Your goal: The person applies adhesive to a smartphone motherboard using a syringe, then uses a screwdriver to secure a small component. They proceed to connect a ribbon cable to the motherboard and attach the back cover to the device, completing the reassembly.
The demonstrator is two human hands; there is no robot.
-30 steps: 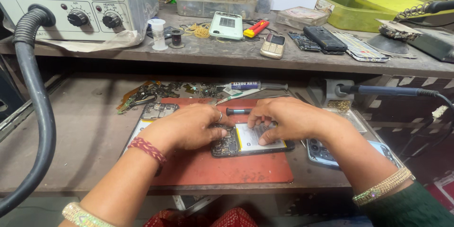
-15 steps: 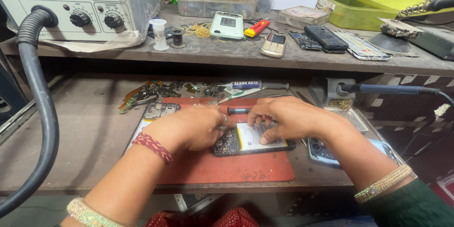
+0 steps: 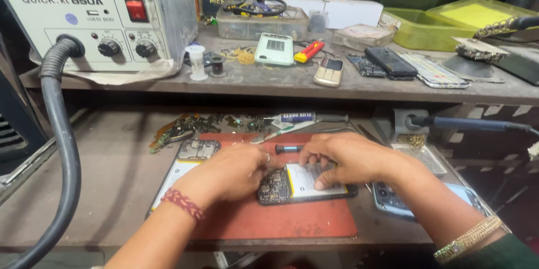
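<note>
Head view: hands [image 3: 292, 168] half-covering opened phone [image 3: 306, 185]

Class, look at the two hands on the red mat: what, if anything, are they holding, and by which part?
Both hands press on the opened phone lying on the red mat: left hand at its circuit-board end, right hand fingers on the battery. Not lifted.

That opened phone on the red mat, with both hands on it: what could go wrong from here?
The opened phone lies with its circuit board bare under the left hand and right hand; a slip could perhaps damage small parts. Loose parts behind the red mat might get mixed up. The small screwdriver nearby could roll.
</note>
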